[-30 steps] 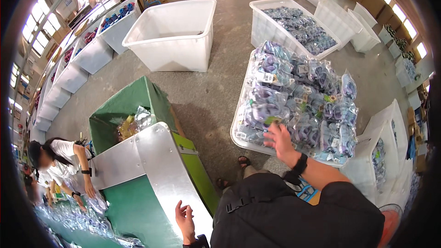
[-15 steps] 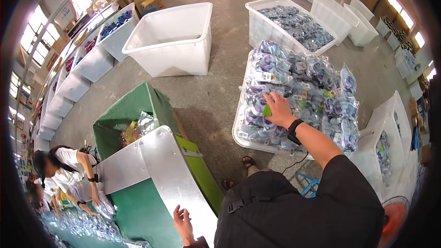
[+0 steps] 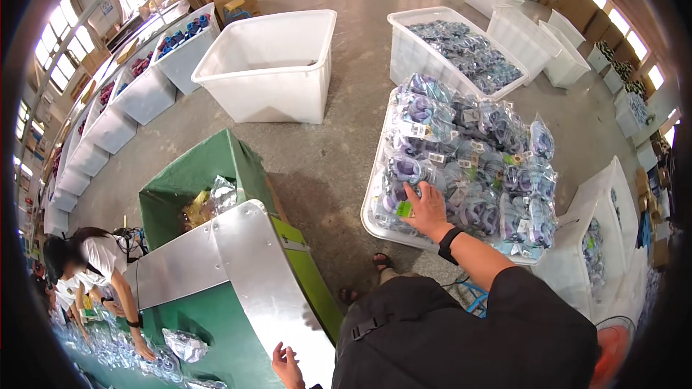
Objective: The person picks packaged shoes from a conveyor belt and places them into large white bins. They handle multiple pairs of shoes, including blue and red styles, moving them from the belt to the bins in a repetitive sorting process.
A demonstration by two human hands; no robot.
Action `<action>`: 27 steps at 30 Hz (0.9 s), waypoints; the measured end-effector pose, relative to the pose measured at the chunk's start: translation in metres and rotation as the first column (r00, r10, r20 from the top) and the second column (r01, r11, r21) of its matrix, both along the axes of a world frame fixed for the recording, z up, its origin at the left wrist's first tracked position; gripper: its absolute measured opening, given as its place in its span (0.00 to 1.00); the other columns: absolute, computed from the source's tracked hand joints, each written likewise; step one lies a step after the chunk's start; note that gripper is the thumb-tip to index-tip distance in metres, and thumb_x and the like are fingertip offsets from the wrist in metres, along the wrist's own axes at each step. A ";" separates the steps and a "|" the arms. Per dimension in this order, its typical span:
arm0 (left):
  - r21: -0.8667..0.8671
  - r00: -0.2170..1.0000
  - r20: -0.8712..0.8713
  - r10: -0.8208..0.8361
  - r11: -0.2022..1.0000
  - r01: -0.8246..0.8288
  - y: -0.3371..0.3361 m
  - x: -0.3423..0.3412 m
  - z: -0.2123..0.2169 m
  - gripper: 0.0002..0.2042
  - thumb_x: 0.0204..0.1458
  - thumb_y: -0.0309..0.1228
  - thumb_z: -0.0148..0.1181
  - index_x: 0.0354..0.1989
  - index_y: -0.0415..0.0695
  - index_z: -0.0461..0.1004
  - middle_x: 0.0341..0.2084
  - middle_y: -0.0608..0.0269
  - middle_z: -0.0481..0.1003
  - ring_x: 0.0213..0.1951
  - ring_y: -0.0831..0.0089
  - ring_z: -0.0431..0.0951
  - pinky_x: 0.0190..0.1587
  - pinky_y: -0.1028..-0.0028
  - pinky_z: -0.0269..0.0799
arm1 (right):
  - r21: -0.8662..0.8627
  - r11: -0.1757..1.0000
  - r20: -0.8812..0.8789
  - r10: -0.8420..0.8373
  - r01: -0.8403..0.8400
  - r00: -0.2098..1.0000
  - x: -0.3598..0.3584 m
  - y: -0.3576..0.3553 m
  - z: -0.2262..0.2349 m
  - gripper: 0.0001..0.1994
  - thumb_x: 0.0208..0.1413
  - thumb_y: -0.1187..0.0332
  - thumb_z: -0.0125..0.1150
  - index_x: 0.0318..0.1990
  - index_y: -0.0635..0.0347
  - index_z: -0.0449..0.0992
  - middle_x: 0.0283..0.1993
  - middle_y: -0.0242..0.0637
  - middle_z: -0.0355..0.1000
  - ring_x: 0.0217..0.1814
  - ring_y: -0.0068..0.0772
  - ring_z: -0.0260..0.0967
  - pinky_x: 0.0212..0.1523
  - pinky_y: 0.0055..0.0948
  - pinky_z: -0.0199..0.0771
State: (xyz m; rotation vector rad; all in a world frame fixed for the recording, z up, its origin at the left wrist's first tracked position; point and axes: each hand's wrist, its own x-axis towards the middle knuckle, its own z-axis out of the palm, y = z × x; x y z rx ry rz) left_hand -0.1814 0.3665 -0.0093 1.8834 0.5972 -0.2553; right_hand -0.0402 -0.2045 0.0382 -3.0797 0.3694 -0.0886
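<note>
My right hand (image 3: pixel 427 210) reaches over the stack at the right and grips a clear bag of lilac-and-blue shoes (image 3: pixel 398 191). A bright green tag (image 3: pixel 405 209) shows beside its fingertips. Rows of similar bagged shoes (image 3: pixel 501 126) with white labels fill the white tub (image 3: pixel 373 205) beneath. Low in the middle, my left hand (image 3: pixel 287 367) hovers by the conveyor's metal rim (image 3: pixel 263 288); its fingers are loosely bent and apart, with nothing in them.
A green bin (image 3: pixel 191 176) with clear and yellow plastic inside adjoins the green conveyor belt (image 3: pixel 216 317). A co-worker (image 3: pixel 101 266) handles clear bags at left. White tubs (image 3: pixel 270 94) stand ahead and along both sides. A red-orange round object (image 3: pixel 613 353) sits at lower right.
My right hand has drawn toward me and slightly left, the green-tagged bag moving with it. On the belt, a bag now lies apart from the co-worker's hand.
</note>
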 end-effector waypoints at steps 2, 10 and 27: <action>0.007 1.000 0.014 0.006 1.000 -0.006 0.007 0.002 -0.001 0.22 0.62 0.32 0.62 0.62 0.35 0.71 0.37 0.59 0.77 0.34 0.74 0.80 0.29 0.77 0.76 | 0.026 0.999 0.074 0.022 -0.024 0.997 0.001 0.005 -0.005 0.50 0.40 0.48 0.81 0.72 0.51 0.63 0.59 0.44 0.57 0.62 0.50 0.58 0.60 0.47 0.63; -0.032 0.997 0.068 0.042 0.999 -0.039 0.041 0.005 -0.014 0.21 0.62 0.32 0.62 0.60 0.35 0.71 0.37 0.60 0.77 0.33 0.76 0.79 0.27 0.79 0.75 | 0.065 0.995 0.128 0.061 -0.070 0.990 0.001 0.001 0.008 0.39 0.43 0.52 0.78 0.62 0.55 0.68 0.54 0.44 0.60 0.57 0.51 0.63 0.58 0.48 0.67; -0.051 0.997 0.055 0.045 0.998 -0.042 0.086 -0.006 -0.008 0.19 0.62 0.30 0.61 0.60 0.36 0.72 0.37 0.61 0.78 0.35 0.77 0.78 0.31 0.78 0.72 | 0.131 0.991 0.191 0.014 -0.039 0.981 0.018 -0.028 0.008 0.25 0.43 0.60 0.77 0.49 0.52 0.74 0.54 0.43 0.62 0.59 0.53 0.65 0.58 0.50 0.68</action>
